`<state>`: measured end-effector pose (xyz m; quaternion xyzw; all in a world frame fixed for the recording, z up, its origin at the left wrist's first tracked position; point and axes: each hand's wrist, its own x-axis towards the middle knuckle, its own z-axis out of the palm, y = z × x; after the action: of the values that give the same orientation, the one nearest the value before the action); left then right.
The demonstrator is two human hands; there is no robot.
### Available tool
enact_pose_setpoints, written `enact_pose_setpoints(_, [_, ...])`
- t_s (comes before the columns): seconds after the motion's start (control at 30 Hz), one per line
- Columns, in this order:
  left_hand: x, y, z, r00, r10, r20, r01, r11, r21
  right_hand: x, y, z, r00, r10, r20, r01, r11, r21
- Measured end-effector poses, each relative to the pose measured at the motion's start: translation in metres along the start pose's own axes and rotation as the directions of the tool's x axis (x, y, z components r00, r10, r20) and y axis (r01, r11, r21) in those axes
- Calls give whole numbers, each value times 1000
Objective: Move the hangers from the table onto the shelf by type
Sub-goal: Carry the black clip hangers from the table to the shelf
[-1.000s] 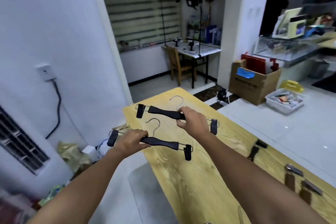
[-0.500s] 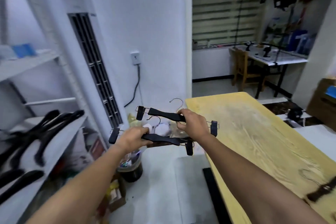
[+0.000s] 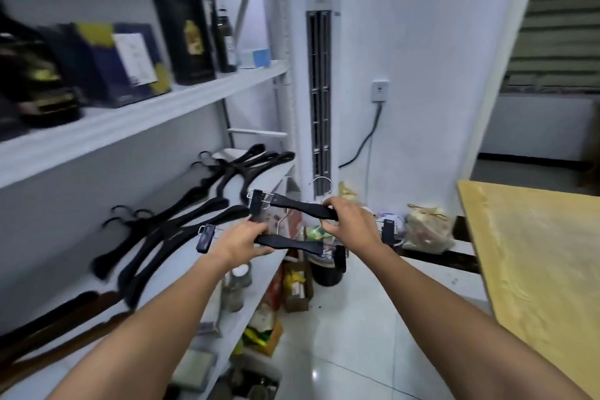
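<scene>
My left hand (image 3: 242, 240) grips a black clip hanger (image 3: 289, 243) by its bar, with metal clips at both ends. My right hand (image 3: 349, 222) grips a second black clip hanger (image 3: 302, 206), held a little higher and farther out. Both hangers hover over the front edge of the white middle shelf (image 3: 207, 256). On that shelf lie several black coat hangers (image 3: 181, 214), and dark brown wooden hangers (image 3: 55, 331) lie nearer to me. The yellow wooden table (image 3: 539, 253) is at the right, with no hangers showing on its visible part.
The upper shelf (image 3: 136, 117) carries dark boxes and bottles. A tall white air conditioner (image 3: 319, 81) stands behind the hangers. Bags, a black bin (image 3: 326, 269) and clutter sit on the floor and lower shelf below my hands. White floor tiles lie between shelf and table.
My view has swung left from the table to the shelf. Both hands carried their clip hangers along, keeping the same grips, and now hold them over the shelf's front edge.
</scene>
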<state>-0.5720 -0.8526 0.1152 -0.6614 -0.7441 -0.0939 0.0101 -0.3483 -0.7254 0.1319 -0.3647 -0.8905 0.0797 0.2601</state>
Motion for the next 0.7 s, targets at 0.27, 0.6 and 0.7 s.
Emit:
enact_pose_setpoints(0.27, [-155, -65, -36, 953, -287, -96, 291, 956, 36, -12, -129, 44, 957, -272, 98, 260, 959, 115])
enact_pose_setpoints(0.6, [-338, -79, -79, 752, -630, -192, 644, 765, 11, -40, -297, 78, 773, -611, 172, 540, 775, 328])
enact_pose_setpoints(0.7, [-387, -72, -80, 666, -716, -211, 734, 679, 14, -59, -336, 85, 721, -675, 160, 594, 720, 359])
